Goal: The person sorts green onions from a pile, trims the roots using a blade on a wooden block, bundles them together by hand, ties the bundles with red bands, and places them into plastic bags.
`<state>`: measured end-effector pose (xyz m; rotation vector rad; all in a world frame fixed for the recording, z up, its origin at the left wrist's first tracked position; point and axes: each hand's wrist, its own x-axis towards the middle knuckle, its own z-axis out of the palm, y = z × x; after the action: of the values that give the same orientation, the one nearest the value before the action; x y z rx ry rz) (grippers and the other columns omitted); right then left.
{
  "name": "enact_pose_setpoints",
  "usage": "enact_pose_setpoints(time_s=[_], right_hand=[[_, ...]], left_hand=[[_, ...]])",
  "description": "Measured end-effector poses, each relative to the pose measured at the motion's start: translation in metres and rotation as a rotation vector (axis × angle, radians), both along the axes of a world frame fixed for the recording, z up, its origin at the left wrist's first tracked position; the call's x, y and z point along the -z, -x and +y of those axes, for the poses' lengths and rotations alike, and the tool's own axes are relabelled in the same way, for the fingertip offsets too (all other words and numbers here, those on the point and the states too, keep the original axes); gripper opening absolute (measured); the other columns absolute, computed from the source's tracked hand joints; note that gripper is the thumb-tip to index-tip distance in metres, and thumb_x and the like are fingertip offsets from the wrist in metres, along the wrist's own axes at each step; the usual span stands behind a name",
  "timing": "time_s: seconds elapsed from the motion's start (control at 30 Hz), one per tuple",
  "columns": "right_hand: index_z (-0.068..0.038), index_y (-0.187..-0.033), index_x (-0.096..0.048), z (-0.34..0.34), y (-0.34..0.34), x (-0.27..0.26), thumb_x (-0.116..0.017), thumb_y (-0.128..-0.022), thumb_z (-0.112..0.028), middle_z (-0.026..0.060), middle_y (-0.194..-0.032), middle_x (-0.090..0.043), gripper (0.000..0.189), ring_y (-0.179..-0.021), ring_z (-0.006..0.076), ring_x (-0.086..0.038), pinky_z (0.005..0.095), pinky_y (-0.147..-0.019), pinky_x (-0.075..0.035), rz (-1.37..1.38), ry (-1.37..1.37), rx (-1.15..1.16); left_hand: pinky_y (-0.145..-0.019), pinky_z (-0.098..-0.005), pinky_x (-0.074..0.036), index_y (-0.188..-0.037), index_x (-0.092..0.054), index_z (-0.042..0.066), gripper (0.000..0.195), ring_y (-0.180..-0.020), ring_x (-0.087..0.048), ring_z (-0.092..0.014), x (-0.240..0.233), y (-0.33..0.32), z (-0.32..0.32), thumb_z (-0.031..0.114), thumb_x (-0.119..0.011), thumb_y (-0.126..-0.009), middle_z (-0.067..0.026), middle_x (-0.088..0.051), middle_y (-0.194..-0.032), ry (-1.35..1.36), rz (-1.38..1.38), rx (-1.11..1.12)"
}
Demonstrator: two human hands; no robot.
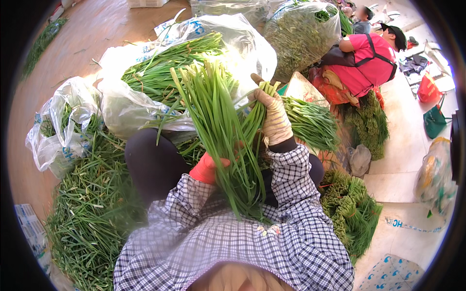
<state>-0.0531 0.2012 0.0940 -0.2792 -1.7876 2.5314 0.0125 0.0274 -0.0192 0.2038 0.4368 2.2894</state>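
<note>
A large upright bunch of long green chive-like stalks point(214, 109), pale cut ends at the top, stands in front of my chest. My left hand point(208, 168), in a red glove, grips it low down; some fingers are hidden behind the leaves. My right hand point(273, 114), in a worn beige glove, is closed around a smaller cluster of stalks point(256, 112) at the right of the bunch. Just beyond my right hand lies a pile of trimmed stalks point(309, 122). Behind the bunch, an opened clear plastic bag point(251, 47) holds more long greens point(156, 78).
Loose leaves point(94, 211) are heaped at my left, beside a smaller plastic bag point(67, 127). Tied bundles of greens point(346, 211) lie at my right, with another stack point(367, 123) farther off. A full bag point(302, 36) and a seated person in pink point(371, 62) are ahead right.
</note>
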Motion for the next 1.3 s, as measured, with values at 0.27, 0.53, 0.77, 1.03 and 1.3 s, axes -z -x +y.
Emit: enact_pose_setpoints(time_s=[0.27,0.53,0.77,1.03,1.3], right_hand=[[-0.007,-0.132,-0.048,-0.019,-0.007,-0.009,-0.063,-0.083,-0.010,0.0078,-0.114,-0.061,0.051,-0.074,0.0105,-0.056,0.0244,-0.070,-0.049,0.122,0.035,0.130],[-0.005,-0.098,-0.063,0.043,0.019,0.001,-0.062,-0.092,-0.030,0.0007,-0.076,-0.061,0.025,-0.062,0.0110,-0.056,0.0317,-0.061,-0.053,0.191,-0.086,0.388],[-0.005,-0.106,-0.061,0.114,0.015,-0.082,-0.062,-0.089,-0.024,0.0008,-0.065,-0.050,0.025,-0.052,0.0154,-0.046,0.0374,-0.059,-0.053,0.381,-0.260,0.805],[-0.007,-0.092,-0.066,0.005,0.035,-0.019,-0.067,-0.084,-0.014,-0.0039,-0.070,-0.059,0.010,-0.060,0.0057,-0.052,0.0203,-0.050,-0.042,0.151,-0.933,-0.219],[-0.005,-0.091,-0.068,0.013,0.026,-0.011,-0.067,-0.082,-0.012,-0.0026,-0.076,-0.064,0.012,-0.068,0.0068,-0.056,0.0227,-0.065,-0.045,-0.028,-0.320,-0.095]], left_hand=[[-0.082,-0.0350,-0.049,-0.131,-0.048,0.003,0.076,-0.099,-0.056,-0.020,0.027,0.002,-0.002,0.015,-0.077,-0.062,-0.0096,-0.057,-0.122,0.018,0.043,0.006],[-0.093,-0.0366,-0.045,-0.138,-0.043,0.006,0.077,-0.105,-0.056,-0.024,-0.015,0.004,0.010,0.011,-0.071,-0.066,-0.0087,-0.053,-0.129,0.026,0.015,-0.048],[-0.082,-0.0342,-0.052,-0.121,-0.057,0.002,0.049,-0.093,-0.062,-0.020,0.041,0.003,0.021,0.004,-0.064,-0.072,-0.0071,-0.064,-0.107,0.315,0.164,-0.187],[-0.081,-0.0332,-0.053,-0.114,-0.061,0.002,0.041,-0.094,-0.063,-0.020,0.048,0.004,0.025,0.003,-0.068,-0.074,-0.0065,-0.066,-0.106,0.298,0.127,-0.252],[-0.092,-0.0370,-0.049,-0.140,-0.038,0.003,0.074,-0.114,-0.056,-0.024,-0.008,0.004,0.008,0.036,-0.068,-0.081,-0.0113,-0.053,-0.131,-0.033,-0.079,-0.150]])
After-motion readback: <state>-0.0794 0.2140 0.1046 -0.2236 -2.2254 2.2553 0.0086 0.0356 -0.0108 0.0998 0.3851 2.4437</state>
